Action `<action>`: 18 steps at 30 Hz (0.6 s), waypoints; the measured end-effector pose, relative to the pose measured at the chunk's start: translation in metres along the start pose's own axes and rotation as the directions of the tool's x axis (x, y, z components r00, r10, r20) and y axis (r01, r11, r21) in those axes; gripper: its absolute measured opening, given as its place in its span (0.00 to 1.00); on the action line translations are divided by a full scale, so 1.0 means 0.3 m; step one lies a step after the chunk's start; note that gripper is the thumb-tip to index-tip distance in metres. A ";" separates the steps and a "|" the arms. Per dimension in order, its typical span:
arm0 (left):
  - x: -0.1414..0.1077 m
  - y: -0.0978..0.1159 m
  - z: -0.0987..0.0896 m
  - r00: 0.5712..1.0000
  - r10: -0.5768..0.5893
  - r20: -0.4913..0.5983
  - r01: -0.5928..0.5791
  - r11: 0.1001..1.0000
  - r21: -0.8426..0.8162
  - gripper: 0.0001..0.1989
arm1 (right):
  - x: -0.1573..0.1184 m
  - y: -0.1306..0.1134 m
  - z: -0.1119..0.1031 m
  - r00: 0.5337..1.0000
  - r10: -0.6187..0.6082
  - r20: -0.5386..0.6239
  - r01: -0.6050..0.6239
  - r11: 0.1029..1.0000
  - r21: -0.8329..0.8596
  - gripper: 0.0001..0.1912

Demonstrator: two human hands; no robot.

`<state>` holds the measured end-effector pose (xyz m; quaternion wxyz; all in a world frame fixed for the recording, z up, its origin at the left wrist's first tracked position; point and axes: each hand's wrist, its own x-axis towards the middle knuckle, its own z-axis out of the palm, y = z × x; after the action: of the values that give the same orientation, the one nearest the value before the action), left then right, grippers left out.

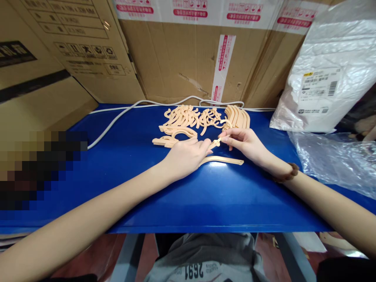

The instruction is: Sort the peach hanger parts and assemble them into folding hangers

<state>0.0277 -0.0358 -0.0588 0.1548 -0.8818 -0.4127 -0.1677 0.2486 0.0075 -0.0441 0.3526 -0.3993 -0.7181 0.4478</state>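
Note:
My left hand [186,156] is closed around a beige piece whose end shows past the fingertips. Part of a long curved beige strip [225,159] lies beneath that hand and reaches right along the table. With thumb and finger pinched, my right hand [245,143] holds a small pale piece [219,140] against the end of the left hand's piece. Just behind the hands lie a heap of hooked beige pieces [180,116], a smaller heap of curved bits [210,116], a stack of long curved strips [239,117] and some flatter curved pieces [164,141].
A blue table [188,203] bears everything. Cardboard boxes [176,58] stand along its back and left, with a white cable [117,117] before them. At the right are a white plastic package [323,78] and clear plastic film [329,156].

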 end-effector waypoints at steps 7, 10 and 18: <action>0.002 0.002 0.005 0.997 0.072 -0.014 -0.072 0.996 0.054 0.18 | -0.009 0.002 -0.004 0.996 -0.093 -0.010 0.089 0.973 -0.215 0.13; 0.003 0.007 0.002 0.996 0.089 -0.011 -0.089 0.995 0.051 0.19 | -0.015 -0.019 -0.009 0.992 -0.123 0.009 0.120 0.948 -0.294 0.12; 0.008 0.018 -0.011 0.995 0.077 0.057 -0.078 0.997 0.018 0.18 | -0.015 -0.032 -0.016 0.986 -0.150 0.072 0.166 0.926 -0.340 0.09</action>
<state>0.0329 -0.0388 -0.0554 0.1585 -0.8999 -0.3840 -0.1324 0.2522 0.0024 -0.0343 0.2960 -0.3856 -0.8229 0.2942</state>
